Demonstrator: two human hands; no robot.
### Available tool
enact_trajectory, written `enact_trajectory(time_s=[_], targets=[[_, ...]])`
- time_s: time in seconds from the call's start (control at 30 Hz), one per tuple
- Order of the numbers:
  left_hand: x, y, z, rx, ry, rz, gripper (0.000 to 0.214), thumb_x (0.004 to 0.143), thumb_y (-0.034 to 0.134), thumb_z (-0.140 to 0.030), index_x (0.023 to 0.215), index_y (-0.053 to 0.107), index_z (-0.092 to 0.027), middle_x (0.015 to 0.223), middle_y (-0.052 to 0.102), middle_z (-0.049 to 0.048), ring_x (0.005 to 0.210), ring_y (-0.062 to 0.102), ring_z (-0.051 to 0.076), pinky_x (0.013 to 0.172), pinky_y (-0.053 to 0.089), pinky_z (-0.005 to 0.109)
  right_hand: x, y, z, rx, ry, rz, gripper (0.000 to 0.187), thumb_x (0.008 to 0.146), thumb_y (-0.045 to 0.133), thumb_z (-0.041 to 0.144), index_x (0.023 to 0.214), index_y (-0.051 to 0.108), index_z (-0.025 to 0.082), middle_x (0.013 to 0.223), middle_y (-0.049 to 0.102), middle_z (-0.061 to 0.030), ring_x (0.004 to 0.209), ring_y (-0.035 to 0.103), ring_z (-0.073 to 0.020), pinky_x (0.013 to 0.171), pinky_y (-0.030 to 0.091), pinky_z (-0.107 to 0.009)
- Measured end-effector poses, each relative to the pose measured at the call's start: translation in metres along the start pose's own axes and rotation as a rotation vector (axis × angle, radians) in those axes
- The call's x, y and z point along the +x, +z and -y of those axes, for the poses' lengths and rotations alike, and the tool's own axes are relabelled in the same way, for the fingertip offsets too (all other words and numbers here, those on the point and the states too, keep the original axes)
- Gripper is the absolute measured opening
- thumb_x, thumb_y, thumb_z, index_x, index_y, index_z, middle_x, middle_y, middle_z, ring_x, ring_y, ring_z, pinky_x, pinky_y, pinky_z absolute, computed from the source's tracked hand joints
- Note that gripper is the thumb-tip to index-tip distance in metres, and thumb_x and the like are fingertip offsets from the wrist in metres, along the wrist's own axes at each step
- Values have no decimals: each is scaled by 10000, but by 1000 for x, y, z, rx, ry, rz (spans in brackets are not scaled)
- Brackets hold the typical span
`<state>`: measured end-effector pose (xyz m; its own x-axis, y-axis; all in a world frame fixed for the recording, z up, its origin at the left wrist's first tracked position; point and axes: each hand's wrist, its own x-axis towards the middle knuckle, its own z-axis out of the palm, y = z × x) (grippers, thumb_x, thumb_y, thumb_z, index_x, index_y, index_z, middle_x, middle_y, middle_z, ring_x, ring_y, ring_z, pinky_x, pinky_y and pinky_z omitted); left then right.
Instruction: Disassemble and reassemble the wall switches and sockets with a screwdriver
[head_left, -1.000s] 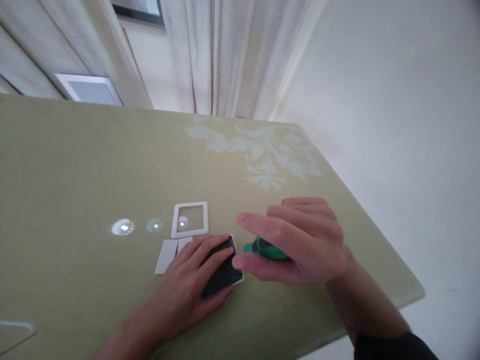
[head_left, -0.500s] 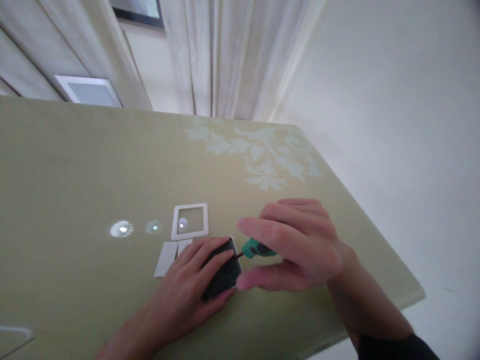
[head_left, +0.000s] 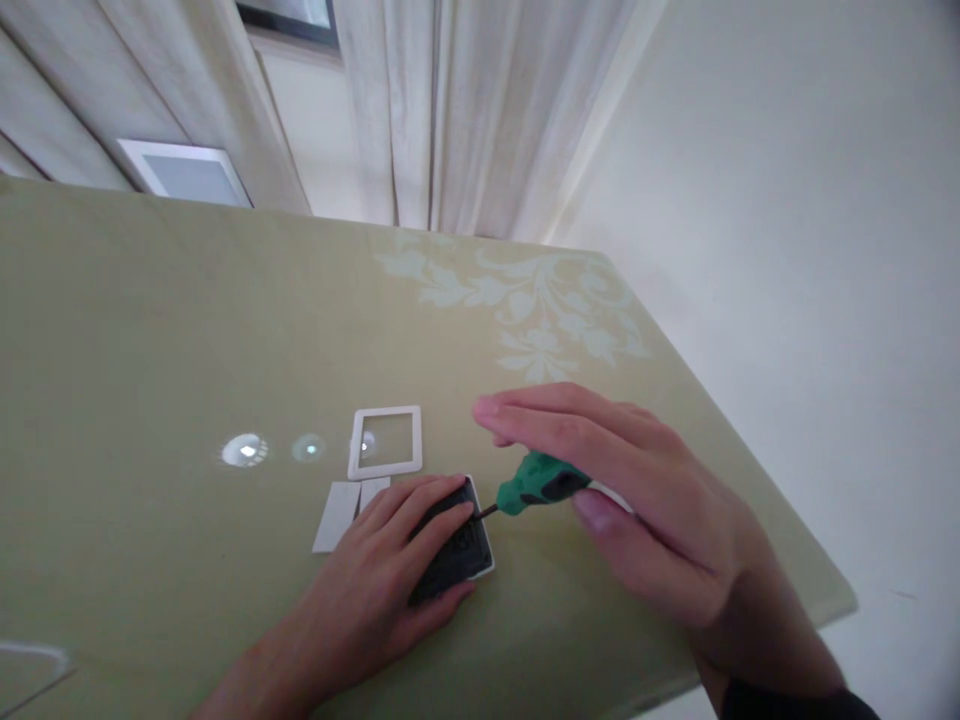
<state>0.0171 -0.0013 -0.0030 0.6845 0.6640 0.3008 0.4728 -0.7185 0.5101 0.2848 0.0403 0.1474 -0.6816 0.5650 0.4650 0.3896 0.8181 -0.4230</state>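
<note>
My left hand (head_left: 390, 560) is closed over a wall switch (head_left: 461, 560), its black back up with a thin white rim, and presses it on the table. The fingertips lie across its upper part; the thumb is along the near side. My right hand (head_left: 637, 500) holds a screwdriver (head_left: 536, 485) with a green and black handle between thumb and palm, its fingers stretched out above the handle. The thin shaft slants down to the switch by my left fingertips. The very tip is hard to make out there.
A white square frame (head_left: 418, 440) lies just behind the switch. Two white flat plates (head_left: 336, 515) are beside my left hand, one partly covered by it. The table (head_left: 187, 330) has a floral print at the far right corner. Curtains (head_left: 487, 120) hang beyond it.
My right hand has opened its fingers and thumb wider and shifted back to the right along the screwdriver, showing more of the handle. My left hand stays on the switch.
</note>
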Motion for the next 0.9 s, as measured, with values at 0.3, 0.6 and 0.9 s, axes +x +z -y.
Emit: enact_trajectory(time_s=[0.3,0.6,0.9], targets=[[2,-2,-1,7,4,4,565,1051,716,-335,1579,536,-243,1610,598,126,1430,574,365,1165,575,579,-5,4,0,-198,-41,-84,487,1139,491,514,1378,689,139,1032,817,-85,864,768,-198,743,607,-325],[0,-1,0,-1,20,-28,587,1016,758,-345,1554,542,-253,1542,645,131,1381,608,364,1143,594,553,-6,6,10,-216,-45,-107,353,1007,801,534,1159,771,217,822,742,32,644,645,-117,653,535,-289],[0,0,-1,-11,-6,-37,584,1008,760,-345,1554,565,-272,1542,660,115,1386,629,366,1137,606,552,-3,3,5,109,-43,19,374,1130,492,190,1443,698,199,1329,788,-56,1198,750,-133,1015,613,-267]])
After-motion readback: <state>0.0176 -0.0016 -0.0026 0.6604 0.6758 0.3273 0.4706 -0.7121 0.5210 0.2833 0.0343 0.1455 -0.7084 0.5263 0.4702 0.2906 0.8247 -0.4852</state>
